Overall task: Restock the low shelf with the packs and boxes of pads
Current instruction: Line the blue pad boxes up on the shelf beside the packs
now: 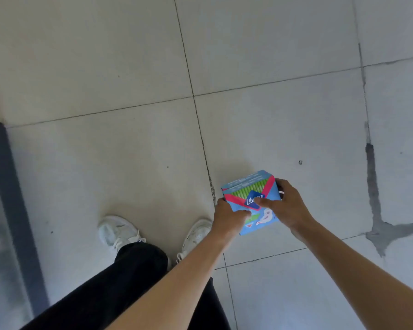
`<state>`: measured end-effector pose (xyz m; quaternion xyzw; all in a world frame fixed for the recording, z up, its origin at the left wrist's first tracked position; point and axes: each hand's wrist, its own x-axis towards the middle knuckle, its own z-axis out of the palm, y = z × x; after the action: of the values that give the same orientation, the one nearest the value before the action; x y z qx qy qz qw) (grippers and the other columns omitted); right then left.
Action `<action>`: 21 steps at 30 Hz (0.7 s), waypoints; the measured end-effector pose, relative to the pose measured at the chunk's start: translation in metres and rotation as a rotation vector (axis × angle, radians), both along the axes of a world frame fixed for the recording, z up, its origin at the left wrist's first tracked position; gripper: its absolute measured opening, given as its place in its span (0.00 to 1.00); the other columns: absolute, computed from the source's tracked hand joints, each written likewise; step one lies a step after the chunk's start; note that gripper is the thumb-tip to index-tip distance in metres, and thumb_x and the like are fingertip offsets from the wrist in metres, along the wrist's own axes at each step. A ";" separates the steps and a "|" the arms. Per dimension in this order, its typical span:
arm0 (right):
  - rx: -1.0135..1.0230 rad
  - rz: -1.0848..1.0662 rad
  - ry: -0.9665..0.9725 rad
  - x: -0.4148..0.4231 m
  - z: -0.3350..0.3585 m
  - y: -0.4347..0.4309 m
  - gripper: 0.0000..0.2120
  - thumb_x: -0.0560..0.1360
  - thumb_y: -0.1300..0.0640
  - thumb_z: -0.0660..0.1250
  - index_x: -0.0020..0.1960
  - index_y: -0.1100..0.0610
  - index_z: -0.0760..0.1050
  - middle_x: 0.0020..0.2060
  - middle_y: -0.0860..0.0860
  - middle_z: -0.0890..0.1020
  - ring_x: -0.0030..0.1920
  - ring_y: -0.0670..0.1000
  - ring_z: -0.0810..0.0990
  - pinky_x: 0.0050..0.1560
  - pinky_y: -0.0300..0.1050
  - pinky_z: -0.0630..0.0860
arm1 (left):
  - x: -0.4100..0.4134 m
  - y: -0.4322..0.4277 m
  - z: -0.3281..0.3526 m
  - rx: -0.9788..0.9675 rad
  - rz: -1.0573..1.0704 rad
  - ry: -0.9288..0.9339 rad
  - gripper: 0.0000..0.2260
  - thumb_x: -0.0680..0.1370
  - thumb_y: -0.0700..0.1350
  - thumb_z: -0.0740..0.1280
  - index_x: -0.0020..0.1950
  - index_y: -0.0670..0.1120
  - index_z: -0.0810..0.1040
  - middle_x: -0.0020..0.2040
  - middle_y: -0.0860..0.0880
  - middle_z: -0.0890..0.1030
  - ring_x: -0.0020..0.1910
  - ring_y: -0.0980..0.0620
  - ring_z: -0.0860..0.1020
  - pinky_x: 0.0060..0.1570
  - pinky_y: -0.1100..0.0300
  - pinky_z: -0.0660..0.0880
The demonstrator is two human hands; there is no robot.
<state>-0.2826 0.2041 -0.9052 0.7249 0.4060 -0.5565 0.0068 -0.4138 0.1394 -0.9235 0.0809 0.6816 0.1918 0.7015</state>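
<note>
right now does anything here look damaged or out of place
The Libresse pads pack, gripped by left hand and right hand, looks intact. Only a rough dark grey patch along the tile joint at right stands out, like a crack repair.

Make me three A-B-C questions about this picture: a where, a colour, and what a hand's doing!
1. Where is the pack of pads? A on a shelf. B between both hands. C in a bag.
2. What colour are the shoes? A red. B white. C green.
3. What is the right hand doing? A gripping the pack. B hanging empty. C pressing the floor.
Answers: B, left hand and right hand hold its sides; B, both look white; A, its fingers curl round the pack.
</note>
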 end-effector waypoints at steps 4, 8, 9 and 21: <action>0.068 0.148 0.126 -0.074 0.074 0.048 0.17 0.63 0.68 0.78 0.50 0.62 0.78 0.41 0.54 0.84 0.36 0.42 0.82 0.38 0.35 0.78 | -0.073 0.031 0.079 0.117 0.158 0.061 0.12 0.66 0.37 0.70 0.46 0.51 0.75 0.43 0.50 0.81 0.45 0.50 0.80 0.49 0.58 0.76; 0.105 0.206 0.242 -0.168 0.149 0.087 0.31 0.56 0.61 0.80 0.57 0.57 0.75 0.51 0.54 0.80 0.45 0.45 0.81 0.36 0.32 0.76 | -0.159 0.052 0.157 0.251 0.282 0.169 0.16 0.67 0.37 0.71 0.47 0.54 0.73 0.49 0.49 0.80 0.50 0.51 0.80 0.53 0.54 0.77; 0.129 0.224 0.278 -0.199 0.170 0.098 0.35 0.54 0.60 0.80 0.59 0.55 0.73 0.54 0.52 0.77 0.49 0.43 0.80 0.37 0.31 0.76 | -0.187 0.056 0.174 0.293 0.329 0.211 0.18 0.64 0.42 0.72 0.51 0.52 0.74 0.52 0.47 0.80 0.53 0.49 0.80 0.56 0.50 0.77; 0.254 0.717 0.734 -0.510 0.334 0.123 0.43 0.50 0.63 0.81 0.64 0.51 0.73 0.57 0.50 0.81 0.59 0.54 0.79 0.56 0.50 0.80 | -0.425 0.029 0.350 0.579 0.784 0.762 0.25 0.69 0.38 0.69 0.64 0.50 0.69 0.61 0.53 0.75 0.63 0.55 0.73 0.61 0.60 0.72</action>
<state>-0.7925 0.3267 -0.5707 0.2929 0.6685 -0.6827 -0.0338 -0.8391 0.1680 -0.5737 0.0745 0.7835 0.5700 0.2359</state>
